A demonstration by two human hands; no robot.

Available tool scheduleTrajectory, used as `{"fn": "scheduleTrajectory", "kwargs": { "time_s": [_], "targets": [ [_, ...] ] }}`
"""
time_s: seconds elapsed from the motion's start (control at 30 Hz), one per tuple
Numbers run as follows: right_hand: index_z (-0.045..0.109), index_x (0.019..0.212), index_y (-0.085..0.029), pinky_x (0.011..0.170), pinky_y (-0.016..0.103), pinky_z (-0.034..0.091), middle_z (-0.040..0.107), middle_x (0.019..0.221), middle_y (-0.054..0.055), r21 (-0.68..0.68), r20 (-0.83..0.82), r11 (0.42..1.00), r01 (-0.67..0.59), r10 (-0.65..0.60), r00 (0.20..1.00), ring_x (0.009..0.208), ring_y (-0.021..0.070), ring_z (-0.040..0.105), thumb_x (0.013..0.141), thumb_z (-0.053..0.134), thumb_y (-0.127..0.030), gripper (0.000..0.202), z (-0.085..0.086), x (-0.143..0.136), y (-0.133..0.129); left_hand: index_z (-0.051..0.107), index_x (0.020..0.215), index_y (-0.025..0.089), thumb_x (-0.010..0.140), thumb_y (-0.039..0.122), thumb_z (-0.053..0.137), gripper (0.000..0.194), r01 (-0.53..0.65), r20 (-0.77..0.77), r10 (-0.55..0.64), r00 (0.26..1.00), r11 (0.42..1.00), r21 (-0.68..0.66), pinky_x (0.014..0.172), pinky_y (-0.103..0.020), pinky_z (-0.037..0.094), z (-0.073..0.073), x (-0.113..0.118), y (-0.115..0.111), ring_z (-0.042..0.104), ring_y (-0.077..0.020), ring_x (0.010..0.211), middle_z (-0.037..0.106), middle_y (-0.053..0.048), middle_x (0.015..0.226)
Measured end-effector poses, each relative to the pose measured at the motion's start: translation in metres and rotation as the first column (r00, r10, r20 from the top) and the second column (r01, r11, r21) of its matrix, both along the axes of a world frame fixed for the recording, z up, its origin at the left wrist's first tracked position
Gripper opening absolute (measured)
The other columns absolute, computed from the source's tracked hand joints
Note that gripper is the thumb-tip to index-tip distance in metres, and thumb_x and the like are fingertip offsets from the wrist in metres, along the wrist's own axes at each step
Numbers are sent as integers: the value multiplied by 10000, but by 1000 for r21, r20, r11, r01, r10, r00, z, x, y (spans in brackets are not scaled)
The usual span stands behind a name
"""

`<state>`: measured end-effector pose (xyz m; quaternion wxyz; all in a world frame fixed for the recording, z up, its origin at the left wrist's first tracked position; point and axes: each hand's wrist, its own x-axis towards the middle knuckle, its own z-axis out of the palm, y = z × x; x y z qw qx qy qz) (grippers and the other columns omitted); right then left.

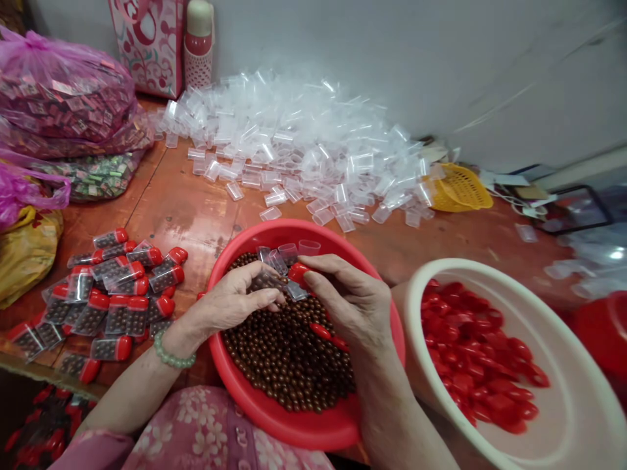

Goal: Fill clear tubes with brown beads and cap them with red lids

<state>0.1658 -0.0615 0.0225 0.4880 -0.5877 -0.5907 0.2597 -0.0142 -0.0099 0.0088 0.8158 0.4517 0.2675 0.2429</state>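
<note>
My left hand (232, 300) is closed around a small clear plastic container (267, 279) filled with brown balls. Close beside it, my right hand (350, 303) pinches a red cap (298, 271) between thumb and fingers, near the container's end; whether the two touch I cannot tell. Both hands are above a red basin (294, 436) holding many small brown balls (304, 365). Several unfilled clear containers (278, 262) lie on the balls at the basin's far side. A few loose red caps (321, 331) rest among the balls, partly behind my right hand.
At left lie filled, red-capped containers (112, 294). Behind the basin spreads a heap of clear containers (304, 143). A white basin (568, 398) with red caps (480, 365) stands right. Also around: a yellow basket (458, 189), pink plastic bags (63, 98), a flask (198, 46).
</note>
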Motion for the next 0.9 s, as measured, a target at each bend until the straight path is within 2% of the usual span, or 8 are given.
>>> {"fn": "scheduleTrajectory", "kwargs": {
  "time_s": [0.07,0.23,0.4,0.5,0.7,0.9],
  "targets": [
    [727,1021,-260,775,324,570,740,938,32,42,1,999,5,-5,1000,851,175,690,869,636,-234,179,1,-3,0,547,970,136,803,239,651,222,-5,0,5,1000,1000,-15,758,-266,467,0,0,0,603,-105,750,639,-14,821],
    [719,1006,-256,769,305,561,733,914,24,66,86,991,-119,113,990,826,158,678,864,633,-173,185,2,-4,0,585,974,127,775,243,709,262,34,22,-33,999,999,-36,739,-259,462,-2,-3,1,611,-110,746,649,-19,813],
    [713,1031,-255,796,337,566,735,953,37,74,29,997,-3,0,1000,869,177,684,880,622,-222,180,2,-6,0,610,1085,134,790,370,724,394,83,183,-45,982,976,-204,748,-261,498,-9,-6,4,655,-134,798,690,-69,919],
    [718,1030,-260,806,341,566,736,970,39,68,37,997,-27,24,999,894,183,685,881,622,-232,180,-1,-7,1,631,1089,119,840,453,653,417,91,246,-23,969,960,-266,725,-285,531,-11,-6,7,671,-155,773,708,-102,925],
    [722,1045,-265,822,359,567,738,996,47,43,47,998,-39,37,998,913,196,686,883,623,-257,190,-5,-8,1,661,1030,100,934,546,452,502,111,243,-34,969,944,-312,671,-270,543,-10,-3,10,669,-142,699,718,-107,841],
    [726,1034,-275,812,336,562,742,966,27,71,51,997,-34,30,998,897,182,687,877,625,-224,193,-3,-7,2,681,1030,100,909,523,524,466,82,228,-11,974,950,-301,666,-255,547,-8,-3,10,665,-136,692,723,-111,861]
  ]
}}
